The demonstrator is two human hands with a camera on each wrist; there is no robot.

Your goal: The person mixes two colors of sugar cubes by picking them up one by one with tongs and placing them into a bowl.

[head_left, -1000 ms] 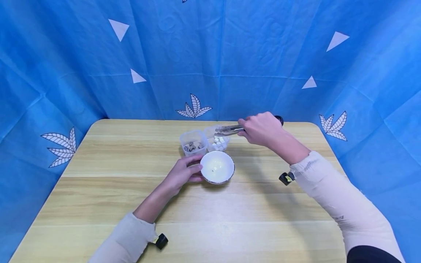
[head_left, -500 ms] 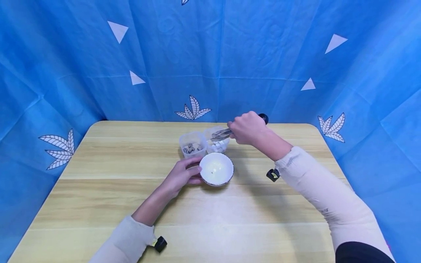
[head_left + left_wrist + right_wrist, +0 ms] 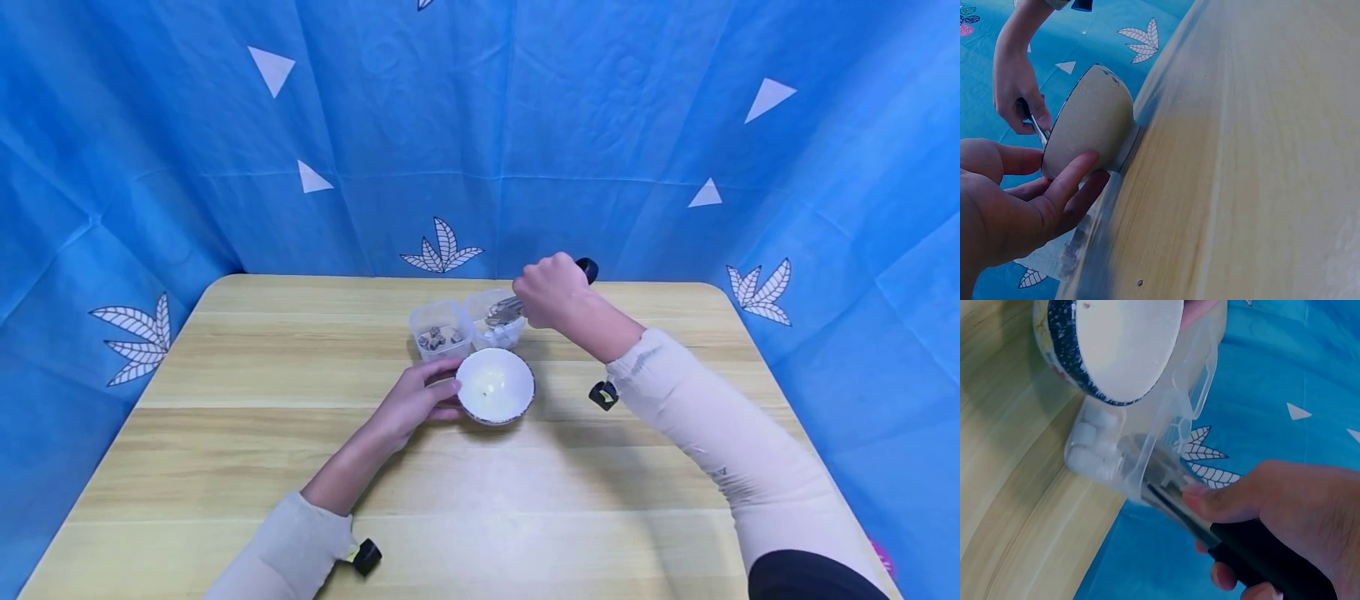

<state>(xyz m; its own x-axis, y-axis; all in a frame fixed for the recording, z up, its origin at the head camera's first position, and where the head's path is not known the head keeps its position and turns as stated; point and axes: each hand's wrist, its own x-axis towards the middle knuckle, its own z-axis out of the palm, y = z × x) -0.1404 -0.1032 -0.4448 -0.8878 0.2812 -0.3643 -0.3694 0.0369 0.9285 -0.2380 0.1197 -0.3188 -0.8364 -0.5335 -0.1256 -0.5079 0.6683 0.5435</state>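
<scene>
My left hand holds a white bowl with a dark patterned rim by its left side, thumb at the rim and fingers against the outer wall. A small dark speck shows inside the bowl. Metal tongs with black handles are gripped in my right hand. Their tips reach down inside a clear plastic container of white cubes. Whether the tongs pinch a cube I cannot tell. In the right wrist view, the bowl partly covers the container.
Left of the cubes' container stands a second clear container with several small grey-brown pieces. Both are behind the bowl on the wooden table. A blue patterned cloth hangs along the back and sides.
My right hand has moved left with the tongs, and their tips have gone lower into the container of white cubes. The left hand and bowl stay in place.
</scene>
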